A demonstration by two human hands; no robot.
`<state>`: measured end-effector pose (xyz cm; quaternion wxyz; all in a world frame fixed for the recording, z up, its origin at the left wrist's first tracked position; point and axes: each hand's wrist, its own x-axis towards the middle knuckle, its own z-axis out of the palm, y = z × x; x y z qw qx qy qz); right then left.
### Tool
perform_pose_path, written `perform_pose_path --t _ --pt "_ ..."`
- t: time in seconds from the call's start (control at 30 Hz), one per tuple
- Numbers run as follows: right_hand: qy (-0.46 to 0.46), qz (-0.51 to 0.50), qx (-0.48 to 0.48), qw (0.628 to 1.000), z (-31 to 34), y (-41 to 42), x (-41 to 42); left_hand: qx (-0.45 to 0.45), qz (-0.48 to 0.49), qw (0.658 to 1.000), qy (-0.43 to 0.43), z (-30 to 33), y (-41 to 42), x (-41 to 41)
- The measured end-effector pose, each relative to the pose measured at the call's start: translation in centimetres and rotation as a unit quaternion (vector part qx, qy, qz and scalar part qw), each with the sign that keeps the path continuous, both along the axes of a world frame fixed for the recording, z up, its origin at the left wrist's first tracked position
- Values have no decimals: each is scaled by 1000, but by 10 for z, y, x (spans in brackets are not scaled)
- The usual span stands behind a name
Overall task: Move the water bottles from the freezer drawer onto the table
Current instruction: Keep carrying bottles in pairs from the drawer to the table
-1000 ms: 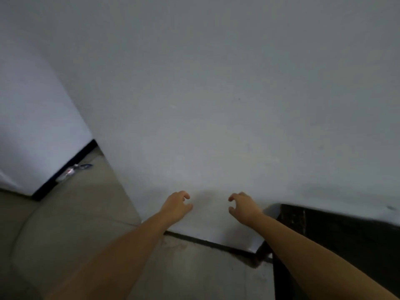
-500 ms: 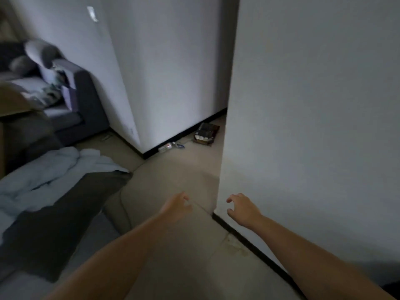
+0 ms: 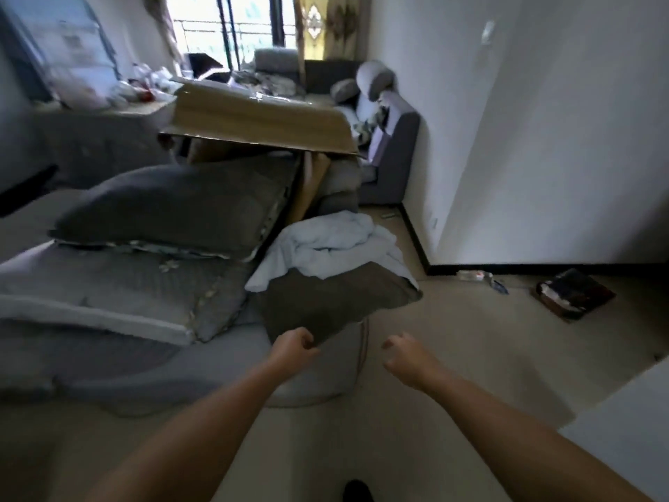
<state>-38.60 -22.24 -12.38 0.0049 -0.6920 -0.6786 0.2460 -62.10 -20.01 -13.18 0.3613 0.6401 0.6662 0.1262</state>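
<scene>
No water bottles, freezer drawer or table show in the head view. My left hand (image 3: 291, 347) is held out in front of me over the edge of a grey mattress, fingers loosely curled, holding nothing. My right hand (image 3: 405, 356) hangs beside it above the beige floor, also loosely curled and empty. Both bare forearms reach in from the bottom of the frame.
Bedding fills the left: a grey mattress (image 3: 108, 360), stacked pillows (image 3: 173, 208), a brown cushion (image 3: 325, 302) and a pale blanket (image 3: 329, 244). A cardboard sheet (image 3: 260, 121) leans behind. A white wall corner (image 3: 506, 175) stands right, with a dark box (image 3: 573, 293) and litter (image 3: 470, 275) on the floor.
The view has swung left, from a blank white wall to the room with the bedding. Both hands stayed out in front, loosely curled and empty.
</scene>
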Motion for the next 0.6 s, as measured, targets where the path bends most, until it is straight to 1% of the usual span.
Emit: perform_pose_path --t 0.07,0.17,0.27,0.4,0.5,0.6 --pt "11 55 3 998 0 25 -30 -22 60 998 -4 1 6 -34" --pt "37 160 6 986 0 71 -82 -13 158 987 7 4 12 -89" --pt "43 226 15 973 6 108 -132 -1 219 975 34 8 14 -133" --pt "52 311 20 949 6 142 -201 4 306 951 34 18 3 -173" --pt "61 392 3 918 -2 146 -263 0 372 927 38 16 -32 -198" --pt "53 501 -16 864 -11 124 -323 -21 440 897 39 9 -85 -220"
